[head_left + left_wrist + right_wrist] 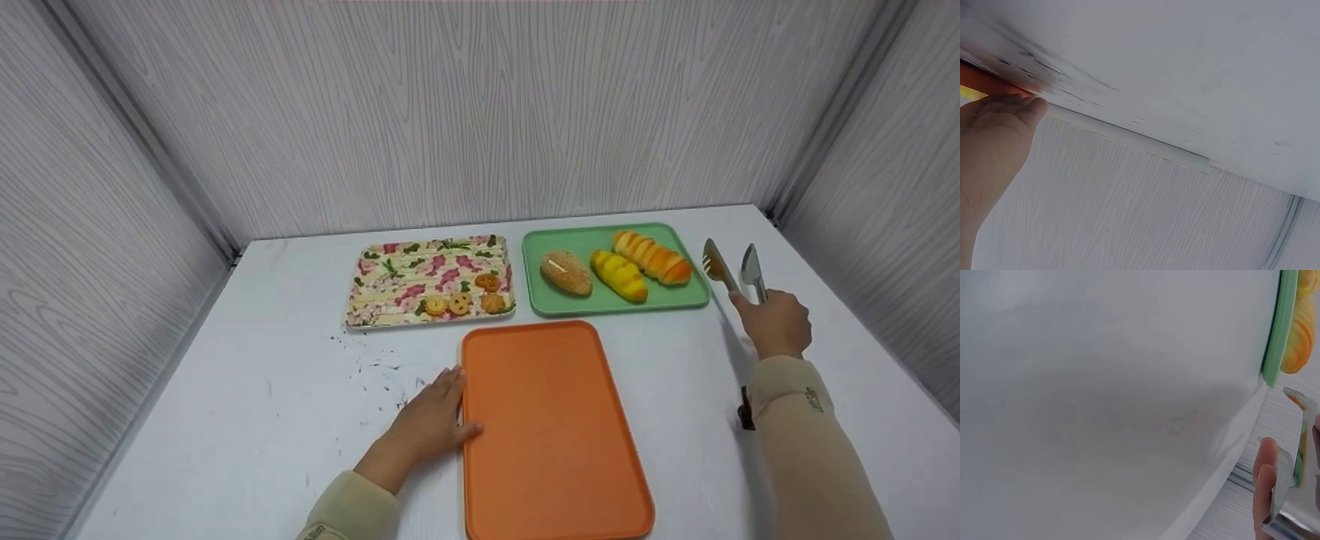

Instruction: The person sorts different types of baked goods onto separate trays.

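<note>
My right hand (776, 322) grips a pair of metal tongs (720, 266) above the table's right side. The tongs' two arms stand spread apart, with nothing between their tips, just right of the green tray (574, 306). In the right wrist view, fingers (1265, 478) wrap the shiny tongs (1297, 495). My left hand (431, 416) rests against the left edge of an orange tray (551, 427), its fingers extended along the side and its thumb over the rim. The left wrist view shows the left hand (996, 132) at that tray's edge (988, 81).
On the green tray lie a seeded bun (566, 273), a yellow bread (619, 275) and a striped roll (652, 257). A floral tray (420, 281) at the back left holds several cookies (460, 303) in its right front corner. Wood-grain panels (480, 112) enclose the white table (247, 405).
</note>
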The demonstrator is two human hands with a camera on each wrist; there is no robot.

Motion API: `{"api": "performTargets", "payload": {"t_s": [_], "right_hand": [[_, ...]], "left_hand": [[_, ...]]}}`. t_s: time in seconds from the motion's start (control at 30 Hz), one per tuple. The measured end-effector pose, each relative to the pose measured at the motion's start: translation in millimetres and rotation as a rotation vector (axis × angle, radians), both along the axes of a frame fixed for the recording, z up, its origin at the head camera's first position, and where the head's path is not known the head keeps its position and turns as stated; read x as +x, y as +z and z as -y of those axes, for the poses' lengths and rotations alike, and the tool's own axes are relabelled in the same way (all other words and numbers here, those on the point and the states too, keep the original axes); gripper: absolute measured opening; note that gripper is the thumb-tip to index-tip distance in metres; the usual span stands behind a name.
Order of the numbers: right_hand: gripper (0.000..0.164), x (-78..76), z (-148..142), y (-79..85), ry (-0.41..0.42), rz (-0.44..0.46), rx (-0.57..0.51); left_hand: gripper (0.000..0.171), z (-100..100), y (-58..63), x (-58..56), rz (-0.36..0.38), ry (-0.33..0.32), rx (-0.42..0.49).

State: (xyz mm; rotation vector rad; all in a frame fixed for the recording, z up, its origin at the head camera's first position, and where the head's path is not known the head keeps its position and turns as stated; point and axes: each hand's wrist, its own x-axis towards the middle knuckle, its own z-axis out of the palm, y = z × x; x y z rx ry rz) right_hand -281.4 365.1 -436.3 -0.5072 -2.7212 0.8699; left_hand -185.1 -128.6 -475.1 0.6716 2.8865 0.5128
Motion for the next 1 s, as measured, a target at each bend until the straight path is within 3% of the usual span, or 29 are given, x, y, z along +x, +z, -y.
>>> {"api": "performTargets", "payload": {"t_s": [0.67, 0.83, 1.0], "right_hand": [[0.079, 4.8, -1.8, -3.8, 0.023, 0.092, 0.009], [0.088, 6.2, -2.7, -4.6, 0.052, 0.127, 0.015], [0.085, 5.3, -5.0, -10.1, 0.11, 0.134, 0.006]], "left_hand": [[0.084, 0.7, 0.2, 1.6, -0.029, -0.012, 0.018], [0.085, 0.6, 0.4, 0.9, -0.02, -0.008, 0.016], [0.085, 0.4, -0.7, 0.4, -0.004, -0.001, 0.013]]}}
